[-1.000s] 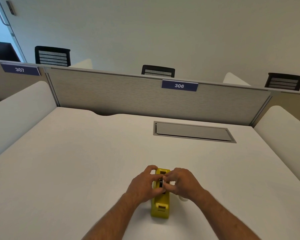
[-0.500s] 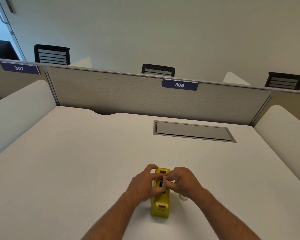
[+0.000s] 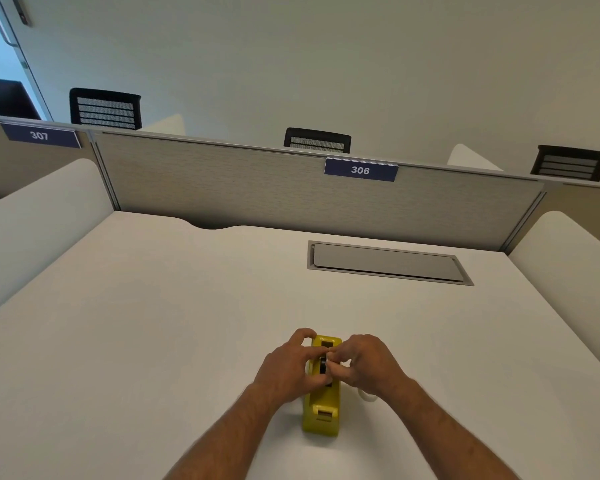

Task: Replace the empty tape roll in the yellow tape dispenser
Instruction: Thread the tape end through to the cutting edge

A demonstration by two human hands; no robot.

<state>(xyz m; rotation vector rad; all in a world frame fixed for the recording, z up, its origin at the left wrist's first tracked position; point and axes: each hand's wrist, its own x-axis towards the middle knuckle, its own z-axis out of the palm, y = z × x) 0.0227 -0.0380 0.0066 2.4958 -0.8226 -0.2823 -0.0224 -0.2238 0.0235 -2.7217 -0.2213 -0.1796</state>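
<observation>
The yellow tape dispenser [image 3: 321, 407] stands on the white desk [image 3: 153, 323], its cutter end towards me. My left hand [image 3: 288, 367] grips its left side, thumb and fingers curled over the top. My right hand [image 3: 368, 365] pinches the black hub [image 3: 323, 365] in the dispenser's slot from the right. A white tape roll [image 3: 367, 395] lies on the desk just under my right wrist, mostly hidden. Whether a roll sits on the hub is hidden by my fingers.
A grey cable hatch [image 3: 388, 263] is set into the desk behind the dispenser. A grey partition [image 3: 257, 188] labelled 306 closes the back, and white side screens [image 3: 568, 271] flank the desk. Black chair backs [image 3: 317, 140] show beyond.
Both hands stay on the dispenser. The fingers have shifted slightly around the hub, and the dispenser has not moved.
</observation>
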